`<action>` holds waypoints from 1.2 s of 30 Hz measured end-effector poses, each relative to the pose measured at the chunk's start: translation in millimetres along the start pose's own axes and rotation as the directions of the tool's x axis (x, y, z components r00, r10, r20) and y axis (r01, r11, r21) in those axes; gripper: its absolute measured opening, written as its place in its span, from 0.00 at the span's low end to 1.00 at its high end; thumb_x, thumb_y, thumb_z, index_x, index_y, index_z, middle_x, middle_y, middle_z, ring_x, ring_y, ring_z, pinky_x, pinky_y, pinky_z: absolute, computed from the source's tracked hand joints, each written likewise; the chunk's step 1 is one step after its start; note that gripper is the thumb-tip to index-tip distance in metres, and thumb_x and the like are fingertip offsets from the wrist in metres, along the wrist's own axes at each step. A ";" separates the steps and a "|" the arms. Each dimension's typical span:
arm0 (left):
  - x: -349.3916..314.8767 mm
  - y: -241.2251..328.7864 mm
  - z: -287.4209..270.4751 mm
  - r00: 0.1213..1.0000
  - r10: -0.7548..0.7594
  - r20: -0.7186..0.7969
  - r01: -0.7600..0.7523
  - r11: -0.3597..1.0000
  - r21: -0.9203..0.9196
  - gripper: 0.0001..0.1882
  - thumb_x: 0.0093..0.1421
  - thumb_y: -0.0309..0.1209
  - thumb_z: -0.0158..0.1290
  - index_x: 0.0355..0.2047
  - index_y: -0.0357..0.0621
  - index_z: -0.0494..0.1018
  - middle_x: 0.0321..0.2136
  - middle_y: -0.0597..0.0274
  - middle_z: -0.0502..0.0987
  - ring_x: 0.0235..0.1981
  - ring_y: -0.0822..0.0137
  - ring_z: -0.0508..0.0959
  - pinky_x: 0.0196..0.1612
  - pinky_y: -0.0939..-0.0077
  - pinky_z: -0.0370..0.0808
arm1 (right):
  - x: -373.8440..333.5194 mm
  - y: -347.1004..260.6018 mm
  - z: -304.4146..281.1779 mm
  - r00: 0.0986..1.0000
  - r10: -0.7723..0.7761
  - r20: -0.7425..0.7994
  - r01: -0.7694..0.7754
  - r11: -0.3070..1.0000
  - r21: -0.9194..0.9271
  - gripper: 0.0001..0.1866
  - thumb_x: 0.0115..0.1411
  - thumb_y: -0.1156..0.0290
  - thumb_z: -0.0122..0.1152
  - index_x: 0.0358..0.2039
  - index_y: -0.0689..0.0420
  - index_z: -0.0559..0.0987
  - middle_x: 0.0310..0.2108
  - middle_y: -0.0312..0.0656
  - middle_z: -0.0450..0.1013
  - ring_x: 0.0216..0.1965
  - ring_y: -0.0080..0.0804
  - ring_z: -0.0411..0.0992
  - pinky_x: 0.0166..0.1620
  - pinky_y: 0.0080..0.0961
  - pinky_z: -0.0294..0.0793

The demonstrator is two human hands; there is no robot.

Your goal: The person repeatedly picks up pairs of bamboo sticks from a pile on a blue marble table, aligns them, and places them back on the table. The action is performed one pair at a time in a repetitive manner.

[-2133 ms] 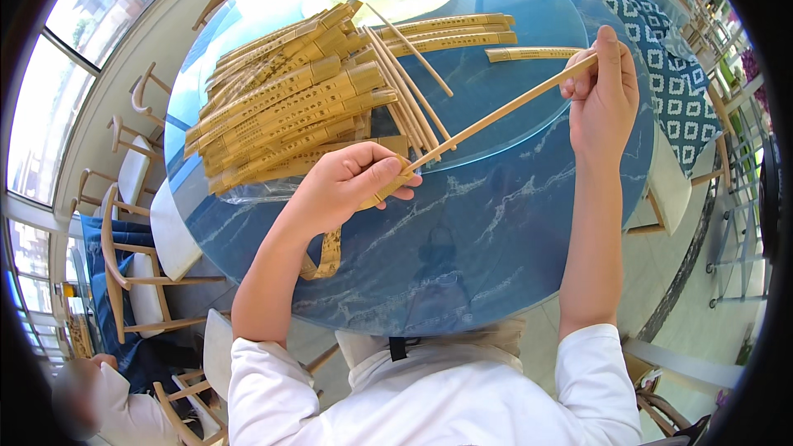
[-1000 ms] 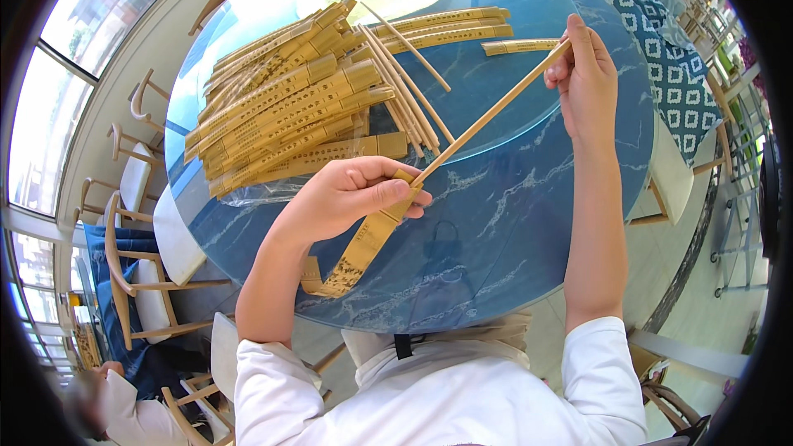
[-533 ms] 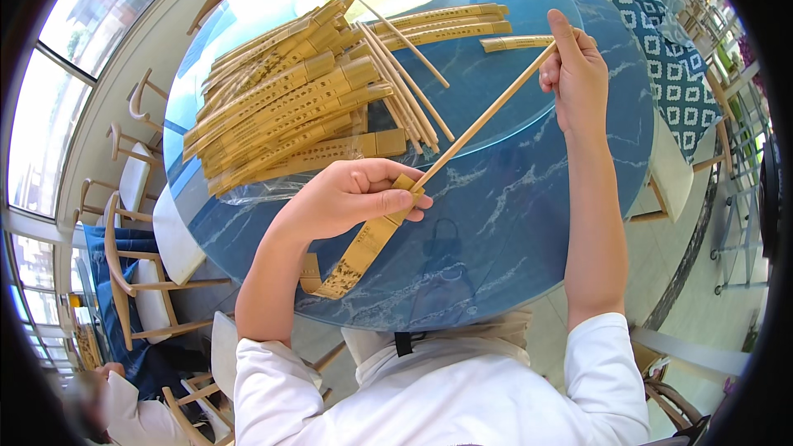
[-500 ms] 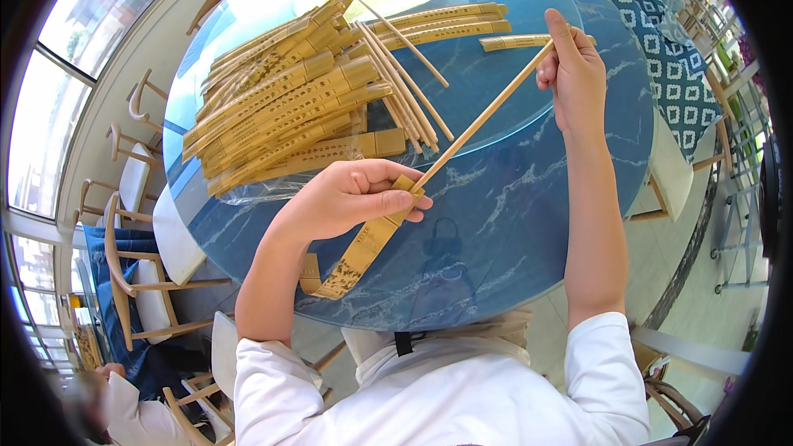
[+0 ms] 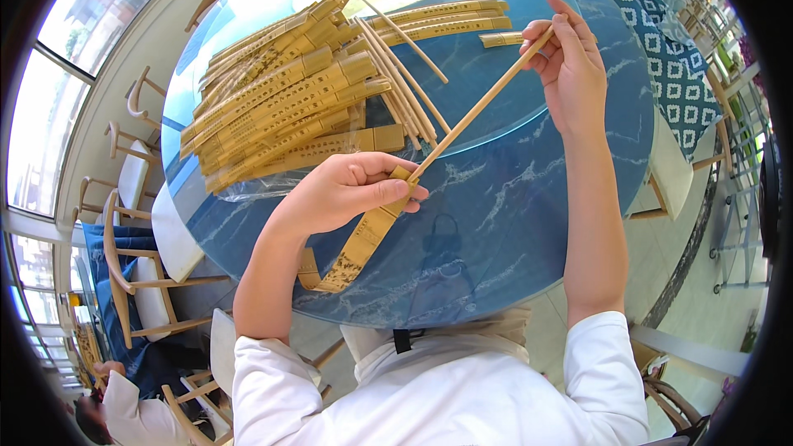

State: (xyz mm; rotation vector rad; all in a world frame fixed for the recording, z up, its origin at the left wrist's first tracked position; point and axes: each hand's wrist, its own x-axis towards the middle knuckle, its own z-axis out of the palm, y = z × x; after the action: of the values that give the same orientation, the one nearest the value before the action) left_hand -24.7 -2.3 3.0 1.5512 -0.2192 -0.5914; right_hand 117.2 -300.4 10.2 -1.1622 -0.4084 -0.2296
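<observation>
My left hand [image 5: 334,190] pinches the mouth of a brown paper chopstick sleeve [image 5: 360,249] between thumb and fingers. The sleeve hangs toward me, and its lower end curls up. A wooden chopstick [image 5: 483,107] slants from that mouth up to my right hand [image 5: 570,66], which grips its far end between thumb and forefinger. Whether it is a single stick or two side by side, I cannot tell. The lower tip meets the sleeve's opening, partly hidden by my left fingers. Beyond my left hand lies a heap of brown paper sleeves [image 5: 281,107].
Loose chopsticks [image 5: 405,91] lie right of the heap. Several more sleeves [image 5: 446,20] lie behind them, and another sleeve [image 5: 499,39] is near my right hand. Everything rests on a round blue marbled table [image 5: 512,223] with a glass turntable. Wooden chairs [image 5: 124,281] stand at left.
My right hand has shifted slightly up and left, and its fingers have spread a little on the chopstick. My left hand and the sleeve have moved slightly left and away from me.
</observation>
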 end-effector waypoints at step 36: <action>-11.8 13.2 12.3 0.996 0.059 -0.067 -0.065 0.994 -0.086 0.21 0.76 0.32 0.50 0.65 0.36 0.71 0.44 0.44 0.85 0.42 0.61 0.88 0.41 0.72 0.85 | 3.1 2.8 -1.5 0.988 0.072 -0.138 -0.110 0.952 -0.287 0.22 0.71 0.60 0.64 0.55 0.65 0.77 0.21 0.32 0.72 0.21 0.15 0.68 0.24 0.16 0.67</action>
State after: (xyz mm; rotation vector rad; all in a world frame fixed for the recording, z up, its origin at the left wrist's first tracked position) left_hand -37.9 -8.4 19.0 1.4708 -0.1892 -0.4953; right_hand 121.3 -300.6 8.7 -1.4468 -0.2119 -0.2883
